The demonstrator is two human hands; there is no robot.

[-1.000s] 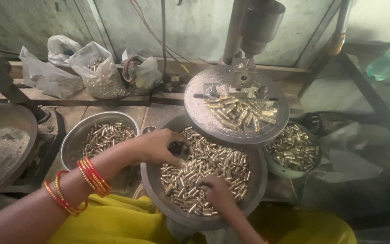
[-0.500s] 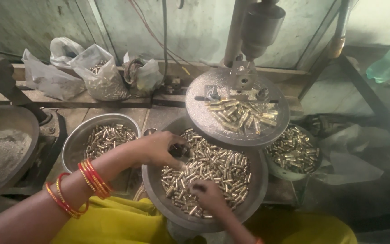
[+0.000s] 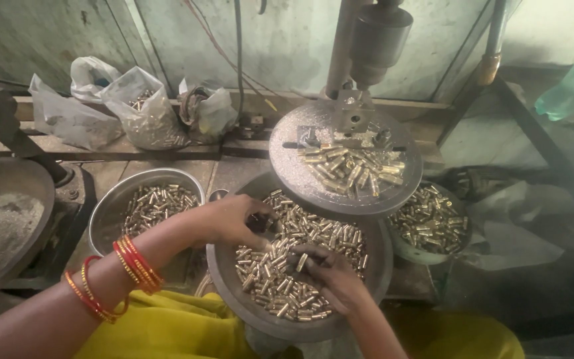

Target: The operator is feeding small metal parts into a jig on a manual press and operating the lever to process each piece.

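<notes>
A round metal pan [image 3: 228, 287] in my lap holds several small brass tubes [image 3: 313, 233]. My left hand [image 3: 230, 221], red and orange bangles on its wrist, rests on the pan's far left rim with fingers curled over some tubes. My right hand [image 3: 330, 276] lies in the middle of the pile, fingers bent and pinching a few tubes. Just above the pan a round grey press table [image 3: 287, 166] carries more brass tubes [image 3: 350, 167] under a dark press head [image 3: 380, 36].
A steel bowl [image 3: 111, 206] of tubes sits at the left, another bowl [image 3: 433, 219] of them at the right under the press table. A large pan of grey powder [image 3: 1, 226] is far left. Plastic bags [image 3: 141, 110] line the back ledge.
My right hand has slid from the pan's near edge up to the middle of the pile. The left hand stays at the pan's rim, shifted slightly.
</notes>
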